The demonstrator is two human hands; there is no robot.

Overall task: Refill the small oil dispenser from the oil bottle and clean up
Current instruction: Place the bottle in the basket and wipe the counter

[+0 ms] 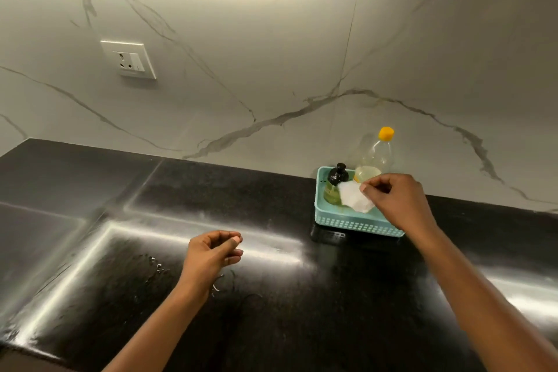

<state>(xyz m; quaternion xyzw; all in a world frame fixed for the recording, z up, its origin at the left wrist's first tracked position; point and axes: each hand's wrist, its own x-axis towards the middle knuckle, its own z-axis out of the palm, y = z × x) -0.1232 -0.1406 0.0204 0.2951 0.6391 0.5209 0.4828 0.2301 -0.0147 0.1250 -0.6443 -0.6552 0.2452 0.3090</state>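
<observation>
A teal basket (pixel 356 225) stands on the black counter near the wall. Inside it are the small oil dispenser (pixel 334 187) with a black top and greenish oil, and the clear oil bottle (pixel 379 151) with a yellow cap. My right hand (pixel 395 199) hovers over the basket and pinches a white tissue (pixel 354 197) that hangs beside the dispenser. Lower down, my left hand (pixel 213 254) floats above the counter with loosely curled fingers and holds nothing.
The black counter (pixel 151 205) is glossy, with a few wet droplets (pixel 157 266) near my left hand. A marble backsplash rises behind, with a wall socket (pixel 129 59) at the left. A dark cabinet edge runs along the top.
</observation>
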